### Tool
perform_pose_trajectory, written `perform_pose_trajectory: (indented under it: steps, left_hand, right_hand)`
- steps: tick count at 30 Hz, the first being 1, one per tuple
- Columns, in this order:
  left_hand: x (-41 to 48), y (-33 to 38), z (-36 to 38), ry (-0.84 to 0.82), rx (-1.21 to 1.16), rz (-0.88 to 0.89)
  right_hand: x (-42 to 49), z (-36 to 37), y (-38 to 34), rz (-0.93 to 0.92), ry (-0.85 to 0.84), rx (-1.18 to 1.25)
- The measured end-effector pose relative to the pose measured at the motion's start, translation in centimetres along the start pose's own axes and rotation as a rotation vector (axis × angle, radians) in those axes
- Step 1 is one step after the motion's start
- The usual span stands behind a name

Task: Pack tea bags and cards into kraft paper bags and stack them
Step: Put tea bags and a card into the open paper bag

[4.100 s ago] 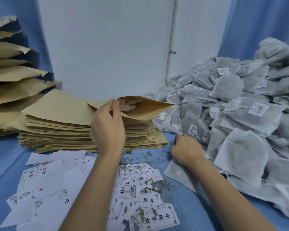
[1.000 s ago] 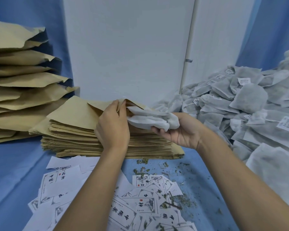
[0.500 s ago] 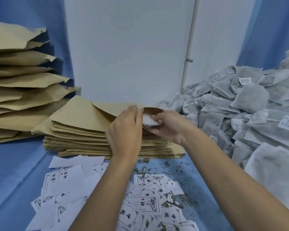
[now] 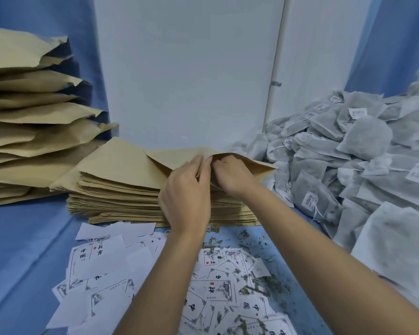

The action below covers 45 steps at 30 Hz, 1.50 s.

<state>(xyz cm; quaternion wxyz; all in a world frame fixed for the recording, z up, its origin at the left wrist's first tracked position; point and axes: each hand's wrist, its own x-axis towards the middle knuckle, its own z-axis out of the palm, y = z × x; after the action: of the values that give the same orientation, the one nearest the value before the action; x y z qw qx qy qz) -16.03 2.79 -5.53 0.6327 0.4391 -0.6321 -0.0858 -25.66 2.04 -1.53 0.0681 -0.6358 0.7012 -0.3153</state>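
A kraft paper bag (image 4: 169,154) lies on top of a pile of flat kraft bags (image 4: 121,197), its mouth lifted. My left hand (image 4: 186,197) pinches the upper lip of that mouth. My right hand (image 4: 230,176) has its fingers pushed inside the opening; the tea bag it carried is hidden within. A big heap of grey tea bags (image 4: 344,160) fills the right side. White printed cards (image 4: 99,264) lie scattered on the blue cloth in front.
A tall stack of filled kraft bags (image 4: 29,117) stands at the far left against the blue curtain. Loose tea leaves (image 4: 259,284) litter the cloth among the cards. A white wall panel (image 4: 184,68) closes off the back.
My right hand carried a white tea bag from the heap to the bag's mouth and pushed it inside; it is now out of sight. My left hand kept holding the mouth up.
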Motion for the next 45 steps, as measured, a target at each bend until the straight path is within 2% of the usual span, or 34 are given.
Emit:
perform_pose_trajectory:
  steps: [2,5,9,11,13,15,16,17,20,22,24,27,28,33,35,39,41,43,45]
  left_hand:
    - [-0.5,0.2,0.0,0.025,-0.005,0.026]
    - [-0.9,0.4,0.2,0.041,-0.006,0.044]
    - [0.0,0.0,0.5,0.006,-0.048,-0.075]
    - [0.8,-0.2,1.0,-0.039,-0.062,-0.164]
    - [1.5,-0.1,1.6,-0.077,-0.088,-0.233]
    - [2.1,0.0,2.2,-0.083,-0.168,-0.293]
    - [2.3,0.0,2.5,-0.080,-0.203,-0.314]
    - [2.5,0.0,2.7,-0.081,-0.221,-0.326]
    - [3.0,-0.4,3.3,-0.087,-0.266,-0.333]
    - [3.2,-0.7,3.5,-0.084,-0.287,-0.349]
    - [3.4,-1.1,3.7,-0.080,-0.303,-0.365]
    - [3.7,-1.4,3.7,-0.075,-0.321,-0.381]
    - [3.8,-1.5,3.7,-0.070,-0.331,-0.392]
    - [4.1,-1.6,3.8,-0.059,-0.369,-0.432]
    - [4.1,-1.7,3.9,-0.061,-0.365,-0.425]
    - [4.0,-1.9,4.2,-0.067,-0.368,-0.417]
    - [3.8,-1.9,4.2,-0.070,-0.372,-0.412]
    - [3.6,-1.9,4.3,-0.078,-0.371,-0.401]
    - [3.5,-1.9,4.3,-0.085,-0.371,-0.388]
  right_hand:
    - [0.1,0.2,-0.2,-0.054,-0.099,-0.023]
    - [0.8,0.2,-0.6,0.000,-0.174,0.022]
    - [0.8,0.4,0.1,-0.111,-0.106,0.054]
    - [0.0,0.9,1.3,-0.062,0.145,0.204]
    - [-1.1,1.7,3.1,-0.011,0.496,0.330]
    - [-2.1,2.2,4.9,0.136,0.786,0.497]
    - [-2.2,2.2,6.0,0.232,0.847,0.568]
    - [-2.1,2.2,7.1,0.330,0.826,0.598]
    - [-1.1,2.4,9.9,0.575,0.536,0.614]
    - [-0.5,2.0,10.6,0.687,0.382,0.735]
    - [-0.1,1.7,11.2,0.711,0.326,0.932]
    - [0.1,1.2,11.4,0.660,0.348,1.241]
    - [0.1,1.1,11.5,0.643,0.359,1.265]
    - [0.8,1.1,12.1,0.603,0.324,0.980]
    - [0.9,1.3,12.4,0.599,0.441,0.889]
    - [-0.4,1.7,12.6,0.536,0.780,0.760]
    - [-0.8,2.3,13.3,0.523,0.712,0.628]
    - [-0.9,2.6,14.1,0.516,0.537,0.512]
    - [-0.7,2.4,14.5,0.450,0.442,0.506]
